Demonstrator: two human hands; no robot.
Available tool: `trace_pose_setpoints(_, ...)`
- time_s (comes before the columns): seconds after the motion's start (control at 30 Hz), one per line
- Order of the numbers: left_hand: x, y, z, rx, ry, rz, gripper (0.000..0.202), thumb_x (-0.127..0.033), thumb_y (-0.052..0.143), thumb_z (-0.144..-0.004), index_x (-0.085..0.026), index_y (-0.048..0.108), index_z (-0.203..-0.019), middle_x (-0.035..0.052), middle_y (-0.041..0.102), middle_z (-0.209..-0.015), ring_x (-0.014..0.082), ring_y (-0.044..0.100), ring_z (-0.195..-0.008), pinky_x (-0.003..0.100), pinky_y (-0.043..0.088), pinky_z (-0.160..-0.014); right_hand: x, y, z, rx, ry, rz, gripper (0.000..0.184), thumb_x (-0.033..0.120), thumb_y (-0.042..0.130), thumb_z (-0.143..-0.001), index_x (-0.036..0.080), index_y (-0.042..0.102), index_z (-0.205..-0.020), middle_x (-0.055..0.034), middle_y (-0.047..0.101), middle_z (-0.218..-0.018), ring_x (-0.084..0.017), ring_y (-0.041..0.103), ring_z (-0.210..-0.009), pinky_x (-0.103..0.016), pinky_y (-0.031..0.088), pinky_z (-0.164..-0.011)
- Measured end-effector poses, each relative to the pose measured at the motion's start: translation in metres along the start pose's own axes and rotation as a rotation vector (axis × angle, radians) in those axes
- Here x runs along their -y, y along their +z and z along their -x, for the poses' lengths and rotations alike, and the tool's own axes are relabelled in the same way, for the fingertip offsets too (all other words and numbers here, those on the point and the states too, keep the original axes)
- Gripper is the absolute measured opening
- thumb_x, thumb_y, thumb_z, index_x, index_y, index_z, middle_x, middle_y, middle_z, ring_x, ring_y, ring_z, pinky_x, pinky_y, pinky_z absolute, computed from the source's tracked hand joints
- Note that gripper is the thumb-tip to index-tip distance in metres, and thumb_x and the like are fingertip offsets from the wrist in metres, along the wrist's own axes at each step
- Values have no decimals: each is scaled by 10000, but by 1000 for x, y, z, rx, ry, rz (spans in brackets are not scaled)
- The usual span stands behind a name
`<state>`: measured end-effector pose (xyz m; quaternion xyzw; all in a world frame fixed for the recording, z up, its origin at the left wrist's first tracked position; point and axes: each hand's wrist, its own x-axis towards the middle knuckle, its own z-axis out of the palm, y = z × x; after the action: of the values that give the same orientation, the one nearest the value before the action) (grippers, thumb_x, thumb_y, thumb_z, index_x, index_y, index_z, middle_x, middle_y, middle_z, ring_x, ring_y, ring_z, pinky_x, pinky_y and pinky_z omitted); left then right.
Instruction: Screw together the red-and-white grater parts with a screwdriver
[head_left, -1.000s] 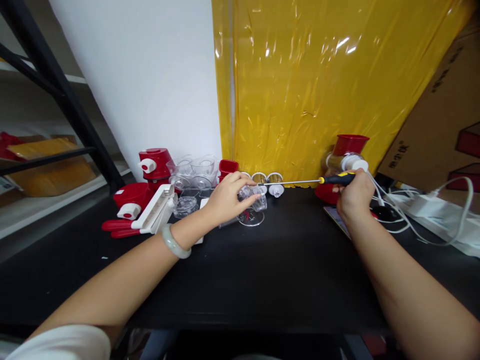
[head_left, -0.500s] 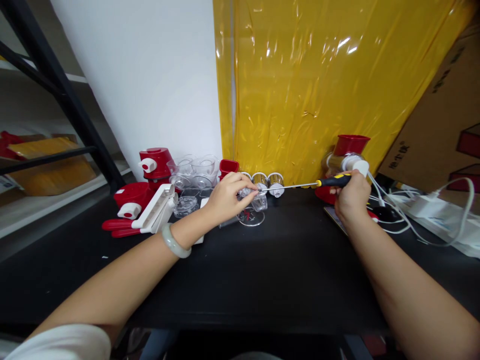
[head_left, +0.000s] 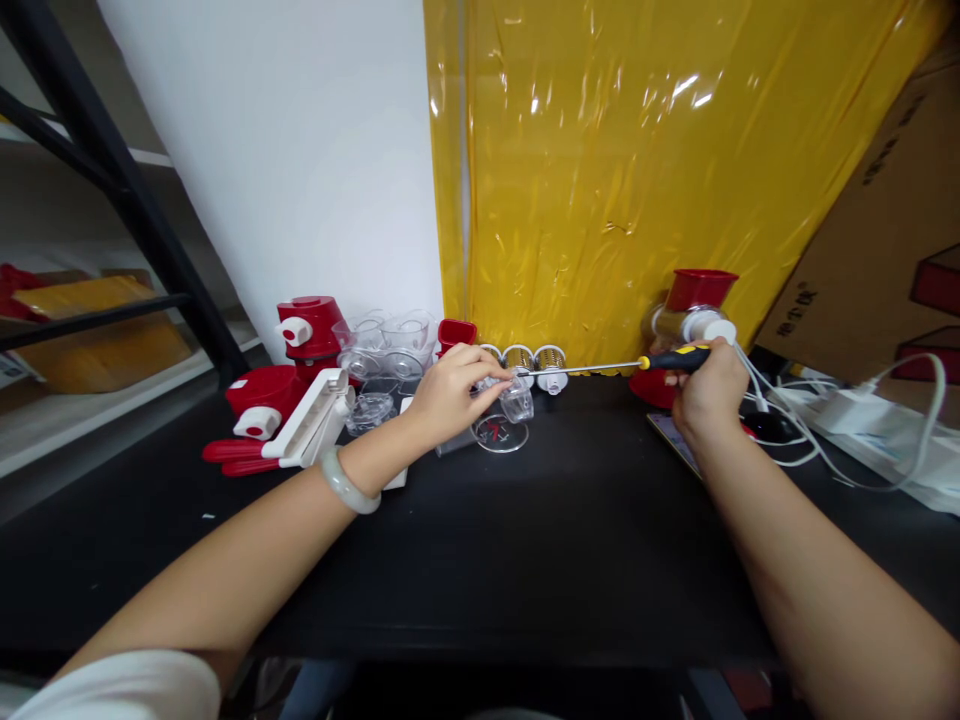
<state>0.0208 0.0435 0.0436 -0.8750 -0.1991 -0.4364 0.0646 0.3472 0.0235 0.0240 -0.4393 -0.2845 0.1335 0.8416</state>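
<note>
My right hand point(head_left: 712, 393) is wrapped round the black and yellow handle of a screwdriver point(head_left: 611, 368), which lies almost level and points left. The thumb and fingers of my left hand point(head_left: 457, 388) are pinched together at the screwdriver's tip; what sits between them is too small and covered to make out. Just below those fingertips is a clear plastic piece point(head_left: 517, 402), partly hidden by the hand. A clear round disc point(head_left: 501, 434) with red marks lies on the black table point(head_left: 525, 560) under it.
Red and white grater bodies point(head_left: 307, 325), white handles with red grips point(head_left: 304, 425) and clear plastic cups point(head_left: 405, 335) stand at left. Behind my hands are metal grater drums point(head_left: 551, 368) and a red hopper point(head_left: 456, 333). Right: a red grater point(head_left: 701, 290), phone point(head_left: 671, 438) and white cables point(head_left: 795, 455).
The screwdriver and my right hand have shifted slightly to the right, and the shaft lies a little more level. My left hand stays nearly in place, still pinched.
</note>
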Motion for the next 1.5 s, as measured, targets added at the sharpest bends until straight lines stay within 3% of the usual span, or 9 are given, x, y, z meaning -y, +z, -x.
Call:
trace_pose_setpoints(0.53, 0, 1, 1, 3, 10, -5, 147, -301, 600, -936, -219, 721, -925, 45, 708, -912, 183, 629, -880, 368, 523, -825, 5, 2, 8, 18, -21, -25, 225, 306, 434, -902, 197, 533, -732, 30, 502, -584, -87, 448, -391, -213, 390, -344)
trace_pose_setpoints(0.97, -1, 0, 0, 2, 63, -70, 137, -250, 608, -924, -188, 731, -921, 54, 707, -909, 181, 625, -876, 338, 522, -803, 3, 1, 6, 31, -66, -12, 275, 365, 434, -922, 196, 532, -729, 51, 482, -549, -81, 423, -378, -200, 395, -334)
trace_pose_setpoints(1.27, -9, -8, -2, 97, 68, -266, 182, -271, 583, -941, -188, 745, -925, 61, 703, -906, 196, 599, -896, 308, 495, -711, 15, 0, 11, 19, -240, 32, 266, 325, 428, -927, 195, 552, -731, 22, 523, -627, -96, 474, -462, -205, 409, -370)
trace_pose_setpoints(1.5, -11, -13, -5, 116, 38, -310, 199, -287, 581, -950, -188, 749, -910, 58, 700, -885, 200, 584, -890, 312, 474, -706, 20, 2, 15, 20, -320, 32, 305, 404, 435, -946, 213, 540, -733, 26, 479, -625, -102, 434, -470, -221, 395, -395)
